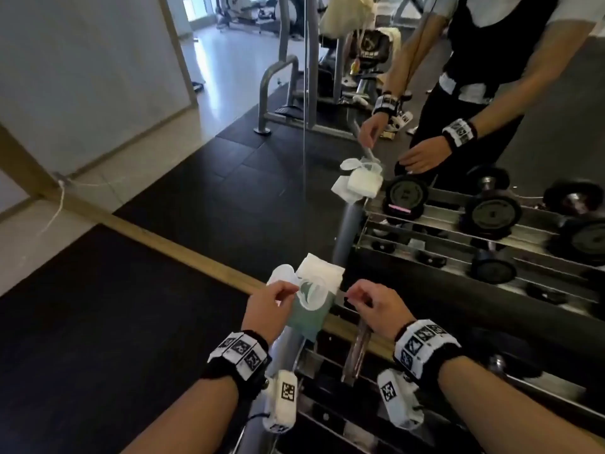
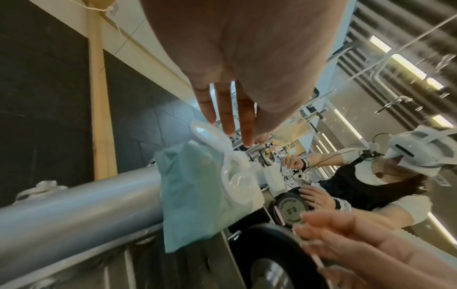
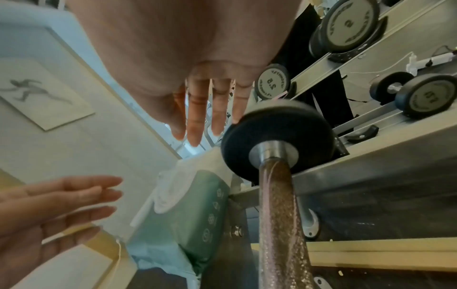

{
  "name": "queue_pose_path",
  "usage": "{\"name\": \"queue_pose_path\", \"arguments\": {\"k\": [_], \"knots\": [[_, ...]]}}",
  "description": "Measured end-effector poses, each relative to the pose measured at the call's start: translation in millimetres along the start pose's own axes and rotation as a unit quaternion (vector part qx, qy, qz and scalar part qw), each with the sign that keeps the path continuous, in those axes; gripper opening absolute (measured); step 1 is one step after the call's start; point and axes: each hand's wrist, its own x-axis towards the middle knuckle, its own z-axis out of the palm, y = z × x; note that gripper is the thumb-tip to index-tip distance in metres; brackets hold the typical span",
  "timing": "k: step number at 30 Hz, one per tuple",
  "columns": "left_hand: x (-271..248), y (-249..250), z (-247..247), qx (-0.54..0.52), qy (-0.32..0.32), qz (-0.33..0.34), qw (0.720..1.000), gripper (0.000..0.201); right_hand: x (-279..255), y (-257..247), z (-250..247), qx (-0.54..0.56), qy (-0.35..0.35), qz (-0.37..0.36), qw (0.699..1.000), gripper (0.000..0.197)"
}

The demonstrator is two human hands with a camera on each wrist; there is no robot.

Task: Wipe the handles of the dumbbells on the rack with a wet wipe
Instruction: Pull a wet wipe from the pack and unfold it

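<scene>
A green wet wipe pack point(image 1: 311, 317) point(image 2: 193, 195) point(image 3: 193, 215) sits on the left end of the dumbbell rack point(image 1: 330, 417), its white flip lid point(image 1: 312, 294) point(image 2: 210, 135) standing up. My left hand point(image 1: 268, 306) point(image 2: 222, 117) hovers over the lid with straight fingers; the fingertips touch or nearly touch it. My right hand point(image 1: 373, 306) point(image 3: 197, 117) hangs just right of the pack, fingers loose and holding nothing. Under it lies a dumbbell with a knurled handle point(image 1: 357, 348) point(image 3: 279, 215) and a black head point(image 3: 277, 136).
A mirror wall point(image 1: 229, 191) rises right behind the rack and doubles the pack, my hands and several dumbbells point(image 1: 491, 211). A thick grey rack post point(image 2: 74, 205) runs under the pack. Black rubber flooring point(image 1: 98, 322) lies to the left.
</scene>
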Motion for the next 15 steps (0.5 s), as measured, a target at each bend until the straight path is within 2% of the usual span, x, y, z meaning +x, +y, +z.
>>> {"name": "queue_pose_path", "arguments": {"k": [3,5,7,10,15], "knots": [[5.8,-6.2,15.3,0.021,0.008,-0.021,1.000,0.012,19.4,7.1,19.1,-0.194,0.010,-0.011,0.981,0.031],[7.4,-9.3,25.8,0.048,0.002,-0.038,0.998,0.021,28.6,8.4,30.5,-0.263,-0.008,0.000,0.965,0.044],[9.1,-13.5,34.5,0.091,0.009,-0.057,0.994,0.027,37.7,16.0,39.6,-0.294,-0.039,0.008,0.955,0.052],[13.2,-13.5,44.3,0.114,0.030,-0.078,0.990,0.023,49.4,20.6,40.7,-0.309,-0.075,0.029,0.948,0.052],[13.9,-17.4,51.7,0.098,0.056,-0.080,0.990,0.007,56.5,20.1,36.2,-0.289,-0.033,-0.010,0.957,0.041]]}}
